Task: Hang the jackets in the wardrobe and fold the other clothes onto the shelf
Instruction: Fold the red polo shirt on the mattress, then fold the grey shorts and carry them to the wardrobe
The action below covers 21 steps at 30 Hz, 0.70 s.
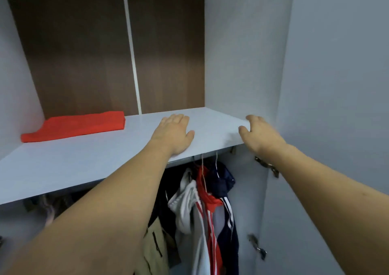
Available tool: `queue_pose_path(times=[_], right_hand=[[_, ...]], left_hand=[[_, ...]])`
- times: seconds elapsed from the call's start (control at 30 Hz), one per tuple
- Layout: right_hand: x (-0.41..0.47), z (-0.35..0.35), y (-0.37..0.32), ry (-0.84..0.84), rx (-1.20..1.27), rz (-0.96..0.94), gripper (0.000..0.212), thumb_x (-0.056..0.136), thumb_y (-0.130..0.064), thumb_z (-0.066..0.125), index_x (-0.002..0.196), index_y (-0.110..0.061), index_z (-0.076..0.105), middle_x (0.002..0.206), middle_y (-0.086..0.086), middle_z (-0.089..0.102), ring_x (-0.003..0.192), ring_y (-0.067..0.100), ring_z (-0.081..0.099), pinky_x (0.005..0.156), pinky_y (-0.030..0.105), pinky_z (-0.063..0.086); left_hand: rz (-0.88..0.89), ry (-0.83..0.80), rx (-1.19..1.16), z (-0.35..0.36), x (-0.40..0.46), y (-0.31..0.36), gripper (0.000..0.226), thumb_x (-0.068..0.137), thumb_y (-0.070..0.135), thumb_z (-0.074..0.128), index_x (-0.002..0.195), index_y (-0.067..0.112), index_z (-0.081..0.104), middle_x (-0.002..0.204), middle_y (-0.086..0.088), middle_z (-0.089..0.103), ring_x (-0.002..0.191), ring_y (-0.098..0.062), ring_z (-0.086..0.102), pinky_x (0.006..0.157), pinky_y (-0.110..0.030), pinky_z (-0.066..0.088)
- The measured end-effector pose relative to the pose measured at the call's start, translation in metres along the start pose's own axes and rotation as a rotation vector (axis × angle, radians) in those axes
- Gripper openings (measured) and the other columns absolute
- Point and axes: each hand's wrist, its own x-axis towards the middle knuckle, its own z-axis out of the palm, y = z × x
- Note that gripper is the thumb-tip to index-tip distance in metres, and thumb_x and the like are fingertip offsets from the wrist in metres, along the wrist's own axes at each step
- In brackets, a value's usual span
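Both hands empty right now: my left hand (pixel 172 132) lies flat on the pale grey wardrobe shelf (pixel 88 154), my right hand (pixel 260 132) hovers loose-fingered. The folded orange-red cloth garment (pixel 77 126) sits back-left; it's probably soft and light, so I'd scoop it from underneath.

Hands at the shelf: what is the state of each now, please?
Left hand: open, flat on pale grey shelf.
Right hand: open, holding nothing.
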Motion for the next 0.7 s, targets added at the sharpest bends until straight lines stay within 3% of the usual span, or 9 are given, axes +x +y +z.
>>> queue_pose_path(times=[0.13,0.27,0.37,0.53,0.7], right_hand=[[-0.072,-0.039,0.033,0.027,-0.047,0.060,0.049,0.100,-0.029,0.038,0.145,-0.008,0.034,0.148,0.014,0.038,0.128,0.033,0.043,0.100,0.039,0.036],[-0.145,-0.084,0.060,0.090,-0.156,0.017,0.051,0.100,-0.025,0.041,0.147,-0.006,0.034,0.151,0.012,0.037,0.135,0.031,0.037,0.110,0.036,0.028],[-0.193,-0.131,0.079,0.225,-0.312,-0.092,0.050,0.096,-0.019,0.048,0.142,-0.003,0.041,0.149,0.014,0.040,0.135,0.032,0.036,0.116,0.038,0.022],[-0.280,-0.217,0.119,0.475,-0.407,-0.202,0.049,0.085,-0.013,0.056,0.132,-0.002,0.051,0.139,0.015,0.049,0.128,0.032,0.044,0.116,0.045,0.025],[-0.370,-0.287,0.187,0.527,-0.458,-0.043,0.057,0.083,-0.012,0.057,0.139,-0.002,0.045,0.146,0.014,0.044,0.136,0.030,0.038,0.118,0.048,0.022]], left_hand=[[0.111,0.072,-0.097,-0.008,-0.031,0.073,0.063,0.102,0.041,0.032,0.156,0.012,0.017,0.163,-0.009,0.016,0.150,-0.025,0.012,0.123,-0.042,0.006],[0.325,0.232,-0.126,-0.022,-0.071,0.147,0.062,0.100,0.037,0.040,0.154,0.011,0.024,0.160,-0.008,0.025,0.148,-0.025,0.019,0.122,-0.041,0.008],[0.476,0.399,-0.130,-0.047,-0.095,0.202,0.062,0.097,0.031,0.045,0.153,0.010,0.029,0.158,-0.008,0.031,0.147,-0.026,0.023,0.123,-0.042,0.009],[0.566,0.669,-0.223,-0.101,-0.132,0.307,0.065,0.091,0.029,0.050,0.149,0.004,0.036,0.151,-0.013,0.040,0.143,-0.032,0.032,0.121,-0.050,0.017],[0.681,0.758,-0.310,-0.124,-0.177,0.422,0.065,0.088,0.029,0.053,0.146,0.003,0.041,0.145,-0.015,0.046,0.139,-0.035,0.037,0.120,-0.052,0.019]])
